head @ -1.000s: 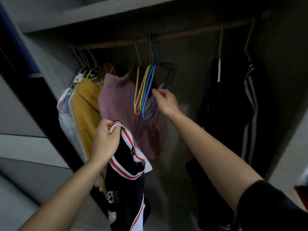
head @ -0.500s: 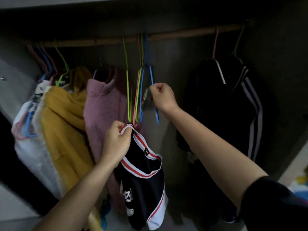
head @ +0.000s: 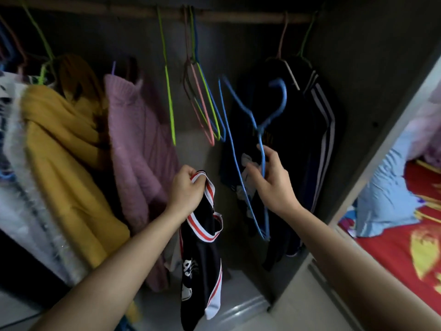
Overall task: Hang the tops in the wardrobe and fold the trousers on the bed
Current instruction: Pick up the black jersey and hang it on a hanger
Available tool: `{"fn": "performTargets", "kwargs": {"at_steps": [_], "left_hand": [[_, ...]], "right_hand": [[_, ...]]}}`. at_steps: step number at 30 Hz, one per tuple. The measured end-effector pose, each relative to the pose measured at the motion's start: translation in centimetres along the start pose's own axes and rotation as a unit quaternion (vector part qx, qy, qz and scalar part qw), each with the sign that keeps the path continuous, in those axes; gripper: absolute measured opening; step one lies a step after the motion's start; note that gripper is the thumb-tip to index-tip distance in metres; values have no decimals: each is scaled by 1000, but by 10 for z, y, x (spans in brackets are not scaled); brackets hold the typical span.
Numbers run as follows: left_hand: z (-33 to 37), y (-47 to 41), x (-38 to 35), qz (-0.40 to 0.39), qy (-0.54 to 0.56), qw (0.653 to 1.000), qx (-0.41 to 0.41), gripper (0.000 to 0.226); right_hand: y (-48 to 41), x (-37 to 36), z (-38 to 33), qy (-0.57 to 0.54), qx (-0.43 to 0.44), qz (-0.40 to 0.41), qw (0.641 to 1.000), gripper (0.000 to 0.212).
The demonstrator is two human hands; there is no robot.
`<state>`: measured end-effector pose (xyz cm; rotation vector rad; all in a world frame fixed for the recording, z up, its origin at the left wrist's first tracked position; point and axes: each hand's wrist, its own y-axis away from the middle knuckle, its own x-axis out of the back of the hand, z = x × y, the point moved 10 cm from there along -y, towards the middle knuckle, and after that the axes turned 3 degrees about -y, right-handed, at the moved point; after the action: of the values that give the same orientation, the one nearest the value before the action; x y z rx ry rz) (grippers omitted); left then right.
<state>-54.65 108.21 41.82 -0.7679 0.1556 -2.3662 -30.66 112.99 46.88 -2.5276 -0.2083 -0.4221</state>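
Inside dim wardrobe [head: 372, 68]: left hand [head: 187, 189] grips black top [head: 201, 247]; right hand [head: 274, 182] clasps blue hanger [head: 262, 130].

Fuzzy pink knit sweater [head: 138, 139], smooth blue coated-wire hanger [head: 262, 130], wooden rail [head: 238, 19].

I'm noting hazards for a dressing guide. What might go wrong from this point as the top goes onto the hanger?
The blue hanger is off the rail, pinched only by the right hand; it may slip or snag the dark jacket behind. The left hand bunches the jersey at its collar, so threading could be awkward.
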Motion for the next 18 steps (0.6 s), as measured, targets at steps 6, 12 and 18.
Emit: {"fn": "performTargets", "kwargs": {"at_steps": [6,12,18], "left_hand": [[1,-1,-23,-34,-57,998,-2,8],[7,-2,-41,-41,-141,989,13,20],[19,17,-67,-69,-181,981,1,16]], "right_hand": [[55,52,30,28,-61,-39,997,25],[94,93,39,59,-90,-163,981,27],[107,114,30,59,-58,-198,977,30]]}}
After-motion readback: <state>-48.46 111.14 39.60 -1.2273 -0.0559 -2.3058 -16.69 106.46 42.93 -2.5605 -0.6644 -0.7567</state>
